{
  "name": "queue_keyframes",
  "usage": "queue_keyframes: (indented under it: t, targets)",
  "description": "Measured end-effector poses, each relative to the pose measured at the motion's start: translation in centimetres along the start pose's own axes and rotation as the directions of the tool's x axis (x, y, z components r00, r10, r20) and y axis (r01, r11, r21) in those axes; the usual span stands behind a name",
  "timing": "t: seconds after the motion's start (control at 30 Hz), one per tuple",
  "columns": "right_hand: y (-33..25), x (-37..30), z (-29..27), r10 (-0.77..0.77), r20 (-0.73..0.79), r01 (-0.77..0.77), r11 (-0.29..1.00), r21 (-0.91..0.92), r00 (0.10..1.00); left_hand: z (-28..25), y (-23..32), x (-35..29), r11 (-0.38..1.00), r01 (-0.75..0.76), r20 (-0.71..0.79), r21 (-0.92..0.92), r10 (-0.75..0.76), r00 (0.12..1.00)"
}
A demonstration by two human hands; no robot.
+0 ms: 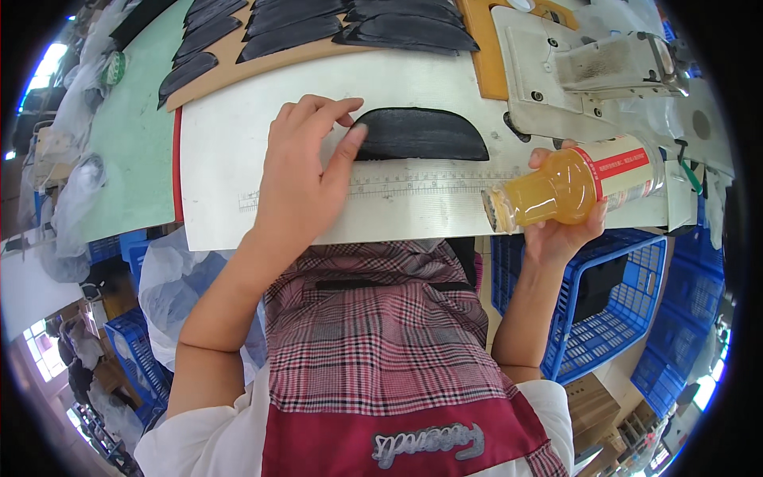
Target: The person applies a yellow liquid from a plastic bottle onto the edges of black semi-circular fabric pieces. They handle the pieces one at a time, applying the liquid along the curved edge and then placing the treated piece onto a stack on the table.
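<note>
A black, half-moon-shaped flat piece (421, 134) lies on the white work surface (230, 171), its straight edge toward me. My left hand (308, 163) is at its left end, the thumb tip touching that end and the index finger stretched out above it. Fingers and thumb stand apart. To the right, my right hand (563, 226) is wrapped around a clear bottle (574, 191) of amber liquid with a cream and red label. The bottle is tipped over sideways, its crusted, yellowish mouth pointing left and slightly down over the ruler markings (381, 184).
Several similar black pieces (290, 36) lie in rows on a tan board (211, 87) at the back. A metal machine part (604, 67) stands at the back right. A green mat (131, 151) covers the left side. Blue crates (608, 302) sit below, right.
</note>
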State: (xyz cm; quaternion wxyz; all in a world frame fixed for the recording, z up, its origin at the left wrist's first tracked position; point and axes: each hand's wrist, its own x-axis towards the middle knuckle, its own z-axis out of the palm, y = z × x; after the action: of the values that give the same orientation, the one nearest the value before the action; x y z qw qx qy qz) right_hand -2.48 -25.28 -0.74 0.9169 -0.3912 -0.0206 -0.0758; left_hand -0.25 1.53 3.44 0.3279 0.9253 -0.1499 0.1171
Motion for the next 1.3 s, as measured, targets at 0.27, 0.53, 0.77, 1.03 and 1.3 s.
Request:
queue_keyframes:
  t: [0.27, 0.53, 0.77, 1.03, 1.3]
  targets:
    - [0.1, 0.1, 0.5, -0.051, 0.016, 0.051, 0.998, -0.021, 0.999, -1.3, -0.1, 1.1, 0.996, -0.007, 0.182, -0.089, 0.023, 0.983]
    - [0.1, 0.0, 0.6, -0.052, 0.013, 0.052, 0.999, -0.007, 0.999, -1.5, -0.2, 1.9, 0.995, -0.017, 0.215, -0.095, 0.037, 0.976]
    - [0.0, 0.0, 0.6, -0.048, 0.001, 0.048, 0.999, 0.007, 0.999, -1.5, 0.0, 2.1, 0.995, -0.058, 0.219, -0.084, 0.075, 0.973]
    - [0.1, 0.0, 0.6, -0.053, 0.004, 0.053, 0.999, 0.001, 0.999, -1.7, -0.2, 2.8, 0.995, -0.068, 0.248, -0.075, 0.085, 0.965]
    - [0.0, 0.0, 0.6, -0.060, 0.023, 0.059, 0.997, 0.044, 0.998, -1.3, 0.0, 2.2, 0.918, -0.261, 0.115, 0.298, 0.237, 0.965]
